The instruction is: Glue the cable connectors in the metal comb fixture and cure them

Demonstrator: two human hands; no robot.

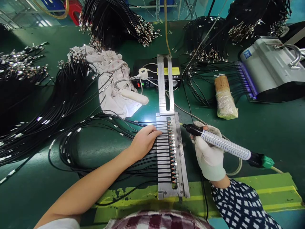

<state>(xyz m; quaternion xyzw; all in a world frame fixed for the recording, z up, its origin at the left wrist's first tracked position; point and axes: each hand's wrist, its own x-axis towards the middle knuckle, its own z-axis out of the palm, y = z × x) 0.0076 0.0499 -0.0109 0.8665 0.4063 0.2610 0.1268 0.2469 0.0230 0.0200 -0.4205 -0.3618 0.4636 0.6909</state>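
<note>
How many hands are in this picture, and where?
2. The bare left hand rests at the left edge of the metal fixture; the gloved right hand holds a pen-shaped tool to the fixture's right. No others show.

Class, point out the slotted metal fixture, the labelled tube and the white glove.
Slotted metal fixture [180, 156]: head view, bare side rail.
Labelled tube [226, 145]: head view, mid-label.
White glove [209, 159]: head view, middle fabric.
</note>
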